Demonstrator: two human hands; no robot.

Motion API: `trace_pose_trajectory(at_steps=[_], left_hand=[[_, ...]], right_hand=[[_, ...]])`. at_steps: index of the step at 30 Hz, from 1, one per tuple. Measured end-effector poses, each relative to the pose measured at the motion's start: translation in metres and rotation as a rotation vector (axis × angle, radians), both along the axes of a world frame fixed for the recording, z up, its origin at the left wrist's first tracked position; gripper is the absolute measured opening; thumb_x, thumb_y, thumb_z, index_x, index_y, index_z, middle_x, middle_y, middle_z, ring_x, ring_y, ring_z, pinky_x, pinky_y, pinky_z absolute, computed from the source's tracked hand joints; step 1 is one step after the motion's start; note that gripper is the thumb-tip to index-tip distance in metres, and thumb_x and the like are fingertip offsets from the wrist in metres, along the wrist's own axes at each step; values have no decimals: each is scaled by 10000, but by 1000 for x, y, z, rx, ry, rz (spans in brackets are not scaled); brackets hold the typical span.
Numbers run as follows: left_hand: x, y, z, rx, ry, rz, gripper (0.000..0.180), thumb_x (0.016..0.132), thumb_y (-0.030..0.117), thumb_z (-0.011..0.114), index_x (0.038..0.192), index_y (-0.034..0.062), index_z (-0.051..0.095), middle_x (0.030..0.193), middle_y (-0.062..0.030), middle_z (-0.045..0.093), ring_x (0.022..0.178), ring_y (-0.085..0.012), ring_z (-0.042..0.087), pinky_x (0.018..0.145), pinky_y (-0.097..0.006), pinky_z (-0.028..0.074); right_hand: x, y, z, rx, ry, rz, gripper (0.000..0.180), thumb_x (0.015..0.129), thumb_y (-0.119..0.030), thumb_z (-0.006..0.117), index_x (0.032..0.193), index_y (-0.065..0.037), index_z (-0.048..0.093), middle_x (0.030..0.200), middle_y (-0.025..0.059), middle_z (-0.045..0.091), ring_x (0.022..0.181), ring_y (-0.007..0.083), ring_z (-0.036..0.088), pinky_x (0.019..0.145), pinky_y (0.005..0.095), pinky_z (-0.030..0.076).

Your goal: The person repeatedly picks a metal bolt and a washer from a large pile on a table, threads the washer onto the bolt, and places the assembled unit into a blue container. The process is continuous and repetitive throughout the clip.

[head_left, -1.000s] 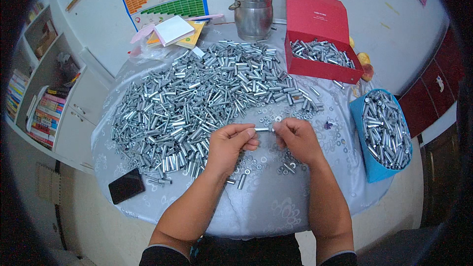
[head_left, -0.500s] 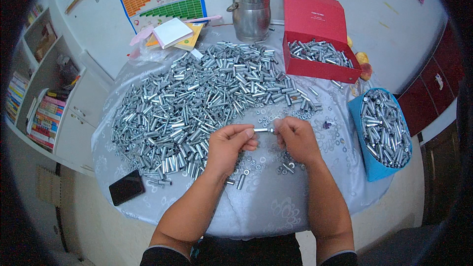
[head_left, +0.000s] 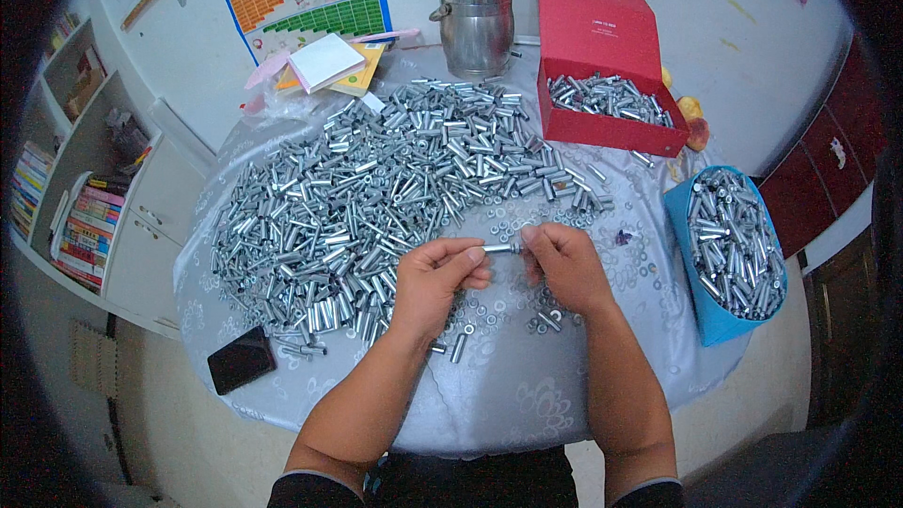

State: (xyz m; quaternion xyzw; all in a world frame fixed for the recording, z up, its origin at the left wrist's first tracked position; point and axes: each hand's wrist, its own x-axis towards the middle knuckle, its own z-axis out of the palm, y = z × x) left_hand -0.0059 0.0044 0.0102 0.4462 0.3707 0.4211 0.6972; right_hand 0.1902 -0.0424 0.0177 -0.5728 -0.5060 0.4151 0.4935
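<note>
Both forearms come up from the bottom edge and angle in toward each other, bare below dark sleeves. The left hand (head_left: 435, 280) is curled loosely, thumb and forefinger pinched together at the tip and pointing right. The right hand (head_left: 565, 265) mirrors it, fingers bent inward, thumb and forefinger pinched and pointing left. The fingertips of the two hands nearly meet in the middle, with the wrists fairly straight and low.

Short silver metal sleeve (head_left: 499, 248), level (ends pinched), above scattered washers (head_left: 489, 306)
</note>
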Motion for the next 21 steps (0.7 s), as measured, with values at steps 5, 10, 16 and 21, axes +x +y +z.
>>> trace_pose_trajectory(at_steps=[5,10,16,21], left_hand=[[0,0,-2,12,-9,14,191,912,64,667,1070,-45,680,907,-131,712,743,-180,693,666,-277,587],[1,0,2,15,-7,10,191,904,40,668,1073,-47,676,904,-135,713,751,-184,696,680,-283,589],[2,-1,0,26,-12,0,191,902,32,665,1076,-46,674,912,-138,716,757,-184,699,685,-285,592],[1,-1,-2,27,-32,-14,197,902,31,666,1085,-41,670,919,-133,718,766,-181,701,687,-284,591]], right_hand=[[0,2,-2,-62,-92,64,203,949,-214,648,963,-12,649,723,14,612,644,99,570,585,264,460],[-5,2,-3,41,52,24,231,951,-230,648,937,1,642,714,20,609,644,101,577,588,262,465],[-4,0,2,1,69,0,194,945,-190,657,949,3,638,767,26,627,674,99,587,617,252,484],[-4,-2,13,-59,56,3,171,932,-167,672,918,1,649,790,38,645,668,105,594,605,258,486]])
